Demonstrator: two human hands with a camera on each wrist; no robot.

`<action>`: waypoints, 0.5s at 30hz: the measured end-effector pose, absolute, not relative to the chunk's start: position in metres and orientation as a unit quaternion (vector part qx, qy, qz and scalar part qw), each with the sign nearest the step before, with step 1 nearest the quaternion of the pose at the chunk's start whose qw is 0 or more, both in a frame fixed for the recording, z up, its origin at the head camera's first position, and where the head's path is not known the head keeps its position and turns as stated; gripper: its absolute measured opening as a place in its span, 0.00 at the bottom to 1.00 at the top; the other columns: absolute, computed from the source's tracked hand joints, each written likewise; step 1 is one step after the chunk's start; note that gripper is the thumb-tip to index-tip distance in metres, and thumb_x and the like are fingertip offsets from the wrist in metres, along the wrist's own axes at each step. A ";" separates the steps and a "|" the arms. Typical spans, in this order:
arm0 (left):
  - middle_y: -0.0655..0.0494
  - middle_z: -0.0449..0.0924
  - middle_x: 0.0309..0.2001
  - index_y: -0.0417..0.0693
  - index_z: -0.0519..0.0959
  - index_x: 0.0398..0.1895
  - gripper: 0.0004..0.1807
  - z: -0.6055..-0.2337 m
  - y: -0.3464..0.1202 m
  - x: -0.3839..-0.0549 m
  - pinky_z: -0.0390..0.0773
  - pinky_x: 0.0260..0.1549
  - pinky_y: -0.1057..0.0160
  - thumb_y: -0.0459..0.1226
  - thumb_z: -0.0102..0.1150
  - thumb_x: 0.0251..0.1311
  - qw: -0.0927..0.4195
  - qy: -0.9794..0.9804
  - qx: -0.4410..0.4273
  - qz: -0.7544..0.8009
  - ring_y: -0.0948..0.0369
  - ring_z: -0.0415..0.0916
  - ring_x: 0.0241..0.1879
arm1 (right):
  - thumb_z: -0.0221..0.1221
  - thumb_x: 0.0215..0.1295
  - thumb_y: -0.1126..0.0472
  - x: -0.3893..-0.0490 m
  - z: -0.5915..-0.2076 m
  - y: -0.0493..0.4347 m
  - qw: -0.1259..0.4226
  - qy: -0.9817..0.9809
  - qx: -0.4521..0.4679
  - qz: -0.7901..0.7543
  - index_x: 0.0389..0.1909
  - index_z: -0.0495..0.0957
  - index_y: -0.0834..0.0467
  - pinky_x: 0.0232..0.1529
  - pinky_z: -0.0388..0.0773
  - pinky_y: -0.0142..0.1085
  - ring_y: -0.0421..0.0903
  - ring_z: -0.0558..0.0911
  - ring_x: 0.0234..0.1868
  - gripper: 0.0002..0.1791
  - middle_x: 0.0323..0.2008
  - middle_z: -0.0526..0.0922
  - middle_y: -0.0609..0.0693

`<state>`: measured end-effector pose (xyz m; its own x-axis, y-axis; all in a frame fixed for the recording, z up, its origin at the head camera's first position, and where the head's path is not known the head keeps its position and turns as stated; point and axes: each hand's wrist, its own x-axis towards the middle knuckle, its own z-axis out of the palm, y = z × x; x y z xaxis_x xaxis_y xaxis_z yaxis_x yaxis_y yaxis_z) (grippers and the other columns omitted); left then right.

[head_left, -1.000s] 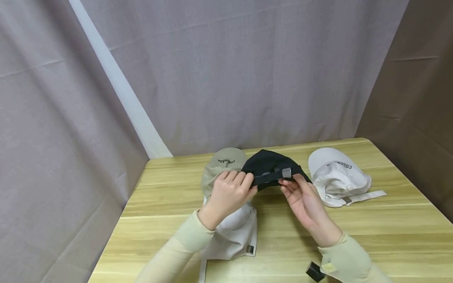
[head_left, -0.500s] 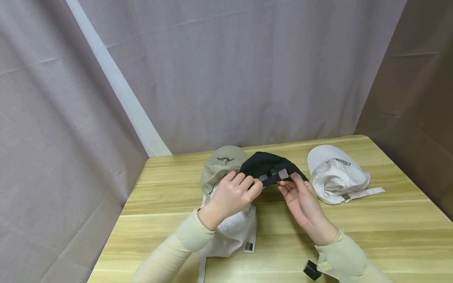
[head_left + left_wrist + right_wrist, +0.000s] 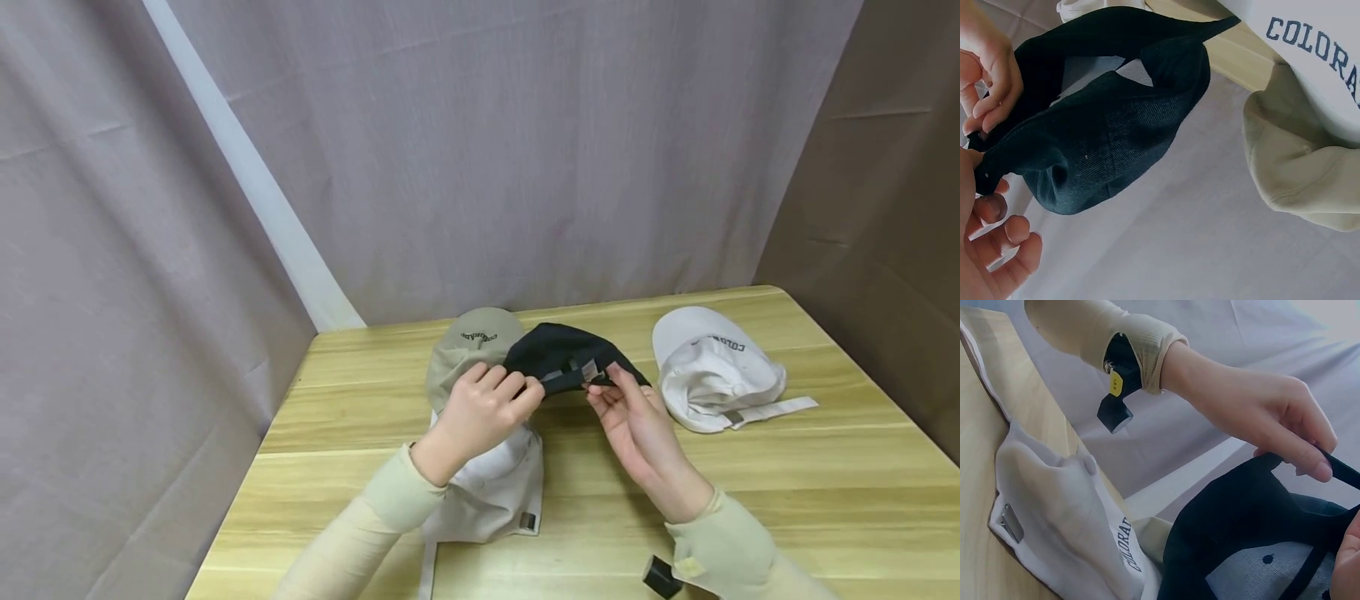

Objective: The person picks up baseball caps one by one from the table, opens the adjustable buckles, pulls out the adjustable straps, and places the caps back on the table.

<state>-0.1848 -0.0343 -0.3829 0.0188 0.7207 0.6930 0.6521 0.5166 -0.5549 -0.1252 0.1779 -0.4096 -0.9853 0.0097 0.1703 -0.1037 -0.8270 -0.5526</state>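
A black cap (image 3: 558, 346) is held above the table, its back strap and metal buckle (image 3: 591, 371) turned towards me. My left hand (image 3: 483, 412) grips the cap's left side at the strap; in the right wrist view its thumb and fingers pinch the black strap (image 3: 1342, 472). With thumb and fingertips, my right hand (image 3: 643, 433) pinches the band beside the buckle. The left wrist view shows the cap's crown (image 3: 1110, 137) sagging between the hands. The cap's brim is hard to make out in the head view.
Left of the black cap lies a khaki cap (image 3: 480, 325), overlapping a white cap (image 3: 498, 496) partly behind my left arm. Another white cap (image 3: 716, 367) lies at the right with its strap stretched out. Curtains rise behind the wooden table (image 3: 750, 500).
My left hand shifted right along the strap, then back slightly left. The buckle has moved left and tilted, and the strap sits lower against the black cap. The other caps stay put.
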 end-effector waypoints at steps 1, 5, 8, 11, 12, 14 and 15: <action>0.60 0.73 0.21 0.49 0.79 0.29 0.04 -0.383 -0.035 -0.185 0.66 0.19 0.66 0.36 0.63 0.61 0.519 -0.700 -0.490 0.031 0.62 0.69 0.18 | 0.49 0.78 0.63 -0.125 -0.409 0.178 0.031 -0.293 0.076 0.953 0.36 0.82 0.62 0.45 0.81 0.30 0.42 0.86 0.33 0.14 0.29 0.85 0.53; 0.61 0.74 0.21 0.49 0.79 0.29 0.04 -0.385 -0.036 -0.185 0.66 0.19 0.66 0.36 0.62 0.61 0.521 -0.700 -0.487 0.027 0.62 0.70 0.18 | 0.49 0.78 0.63 -0.124 -0.408 0.177 0.033 -0.290 0.074 0.954 0.36 0.82 0.63 0.45 0.81 0.30 0.42 0.86 0.33 0.15 0.30 0.85 0.53; 0.61 0.75 0.21 0.49 0.80 0.29 0.04 -0.385 -0.036 -0.186 0.66 0.19 0.66 0.36 0.62 0.62 0.521 -0.700 -0.487 0.027 0.62 0.70 0.18 | 0.49 0.78 0.63 -0.123 -0.409 0.177 0.034 -0.288 0.075 0.954 0.36 0.83 0.63 0.45 0.81 0.30 0.42 0.86 0.33 0.15 0.29 0.85 0.52; 0.61 0.76 0.22 0.49 0.80 0.29 0.04 -0.386 -0.037 -0.186 0.67 0.20 0.66 0.36 0.62 0.62 0.520 -0.700 -0.489 0.025 0.62 0.71 0.19 | 0.49 0.78 0.63 -0.123 -0.410 0.177 0.038 -0.293 0.071 0.953 0.35 0.84 0.62 0.44 0.81 0.30 0.41 0.86 0.32 0.16 0.28 0.86 0.51; 0.61 0.76 0.22 0.49 0.80 0.29 0.04 -0.386 -0.037 -0.186 0.67 0.20 0.66 0.36 0.62 0.62 0.519 -0.700 -0.489 0.024 0.62 0.71 0.19 | 0.49 0.78 0.63 -0.123 -0.411 0.177 0.039 -0.294 0.070 0.952 0.35 0.84 0.62 0.44 0.81 0.30 0.41 0.86 0.32 0.16 0.28 0.86 0.51; 0.61 0.76 0.22 0.49 0.80 0.29 0.04 -0.386 -0.037 -0.186 0.67 0.20 0.65 0.36 0.62 0.62 0.519 -0.700 -0.490 0.024 0.61 0.71 0.19 | 0.48 0.79 0.63 -0.122 -0.411 0.177 0.042 -0.296 0.069 0.952 0.35 0.84 0.61 0.45 0.81 0.30 0.40 0.86 0.31 0.17 0.28 0.87 0.51; 0.61 0.76 0.22 0.49 0.80 0.29 0.04 -0.386 -0.038 -0.186 0.67 0.20 0.65 0.37 0.62 0.62 0.519 -0.699 -0.491 0.024 0.61 0.71 0.19 | 0.48 0.79 0.63 -0.121 -0.411 0.177 0.043 -0.294 0.071 0.952 0.35 0.84 0.61 0.45 0.81 0.30 0.40 0.86 0.31 0.17 0.28 0.87 0.51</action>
